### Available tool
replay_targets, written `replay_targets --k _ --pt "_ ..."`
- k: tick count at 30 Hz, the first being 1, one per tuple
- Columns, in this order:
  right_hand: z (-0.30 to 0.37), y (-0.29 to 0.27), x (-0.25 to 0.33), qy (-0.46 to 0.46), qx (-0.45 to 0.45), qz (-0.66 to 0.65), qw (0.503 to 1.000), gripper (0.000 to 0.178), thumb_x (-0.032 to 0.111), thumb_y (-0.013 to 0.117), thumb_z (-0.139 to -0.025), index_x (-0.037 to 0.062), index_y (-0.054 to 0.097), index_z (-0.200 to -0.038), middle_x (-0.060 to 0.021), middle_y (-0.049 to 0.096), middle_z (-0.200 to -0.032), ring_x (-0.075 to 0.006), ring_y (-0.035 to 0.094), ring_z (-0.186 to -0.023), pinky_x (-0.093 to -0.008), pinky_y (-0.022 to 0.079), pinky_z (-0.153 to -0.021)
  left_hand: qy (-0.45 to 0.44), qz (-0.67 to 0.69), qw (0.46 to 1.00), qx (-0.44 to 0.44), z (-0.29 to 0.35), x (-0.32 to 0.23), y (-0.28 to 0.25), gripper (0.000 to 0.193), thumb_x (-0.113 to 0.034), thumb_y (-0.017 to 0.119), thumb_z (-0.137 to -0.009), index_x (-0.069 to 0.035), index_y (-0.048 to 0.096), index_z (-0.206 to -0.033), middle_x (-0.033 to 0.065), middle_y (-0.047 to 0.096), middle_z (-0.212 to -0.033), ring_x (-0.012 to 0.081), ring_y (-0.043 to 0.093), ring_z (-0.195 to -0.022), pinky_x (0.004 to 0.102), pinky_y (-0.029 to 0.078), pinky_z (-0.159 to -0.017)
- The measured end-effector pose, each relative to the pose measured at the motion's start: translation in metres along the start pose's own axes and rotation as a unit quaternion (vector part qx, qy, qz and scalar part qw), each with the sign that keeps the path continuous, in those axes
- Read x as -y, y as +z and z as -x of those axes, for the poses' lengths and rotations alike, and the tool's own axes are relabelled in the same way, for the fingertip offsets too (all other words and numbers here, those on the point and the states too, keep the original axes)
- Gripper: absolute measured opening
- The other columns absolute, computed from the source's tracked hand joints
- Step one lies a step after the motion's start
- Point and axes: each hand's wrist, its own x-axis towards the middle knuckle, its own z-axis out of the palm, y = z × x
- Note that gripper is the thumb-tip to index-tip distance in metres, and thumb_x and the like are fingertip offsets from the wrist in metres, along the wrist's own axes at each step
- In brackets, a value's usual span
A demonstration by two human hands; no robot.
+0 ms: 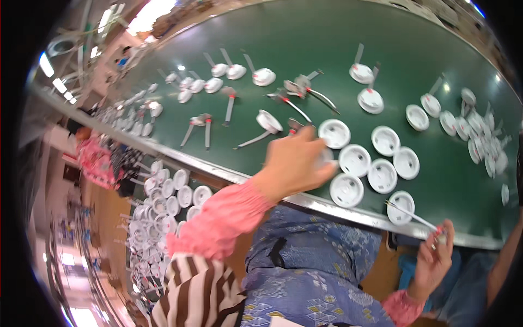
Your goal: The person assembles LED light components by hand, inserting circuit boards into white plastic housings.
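Note:
My left hand (294,163) reaches over the green work surface. Its thumb and fingers curl round the edge of a white round plastic cap (325,157), which they partly hide. Low at the right, my right hand (433,261) pinches the red-banded end of a thin white lead (419,219). The lead's far end crosses over a white cap (400,207) near the table edge. Between my hands lie several more open white caps (354,160). Just beyond my left hand are a loose lead part with a red band (295,126) and a tilted cap with its lead (269,121).
Along the green table (212,30) lie several capped parts with leads (263,77), and a cluster (482,136) sits at the right. A pile of white caps (163,212) is below the table's metal edge at left. Another person's arm (504,261) shows at the right rim.

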Motion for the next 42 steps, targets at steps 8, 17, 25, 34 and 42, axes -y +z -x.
replay_targets --k 8,17,25,34,42 --pt "-0.001 0.105 -0.057 0.067 0.085 0.143 0.984 0.032 0.004 0.061 -0.098 -0.0068 0.058 -0.128 -0.0069 0.060 -0.095 -0.0090 0.050 -0.068 -0.0219 0.035 -0.051 -0.137 0.032 0.988 -0.070 0.057 0.029 0.034 0.061 -0.043 0.082 -0.080 -0.004 0.067 -0.126 0.0147 0.068 -0.109 0.0324 0.071 -0.081 0.0433 0.056 -0.069" --pt "0.008 0.126 -0.085 0.067 0.059 0.178 0.980 0.032 0.004 0.061 -0.099 -0.0067 0.060 -0.128 -0.0067 0.062 -0.092 -0.0097 0.051 -0.065 -0.0223 0.036 -0.050 0.046 0.197 0.979 0.015 0.080 0.074 0.005 0.092 -0.011 0.084 -0.064 -0.006 0.050 -0.149 0.0154 0.060 -0.131 0.0292 0.061 -0.116 0.0378 0.051 -0.094" --pt "0.008 0.149 -0.112 0.036 0.108 0.185 0.976 0.031 0.004 0.062 -0.099 -0.0047 0.060 -0.129 -0.0074 0.065 -0.097 -0.0151 0.068 -0.076 -0.0211 0.044 -0.053 0.040 0.267 0.962 0.033 0.063 0.061 0.038 0.085 -0.010 0.083 -0.062 -0.003 0.053 -0.141 0.0162 0.060 -0.125 0.0362 0.054 -0.118 0.0429 0.043 -0.104" --pt "0.004 0.152 -0.132 0.009 0.204 0.270 0.941 0.023 0.003 0.062 -0.100 -0.0016 0.067 -0.123 -0.0049 0.055 -0.107 -0.0079 0.056 -0.076 -0.0213 0.040 -0.052 0.036 0.252 0.965 -0.055 0.070 0.042 0.035 0.083 -0.012 0.085 -0.062 -0.004 0.051 -0.137 0.0152 0.059 -0.121 0.0361 0.055 -0.111 0.0443 0.044 -0.097" --pt "0.004 0.156 -0.133 -0.059 0.234 0.388 0.890 0.024 -0.002 0.065 -0.096 0.0016 0.069 -0.120 -0.0041 0.060 -0.102 -0.0074 0.055 -0.075 -0.0207 0.041 -0.059 0.039 0.249 0.966 -0.062 0.070 0.034 0.022 0.083 -0.008 0.085 -0.060 -0.004 0.055 -0.137 0.0157 0.060 -0.123 0.0357 0.057 -0.116 0.0440 0.044 -0.103"
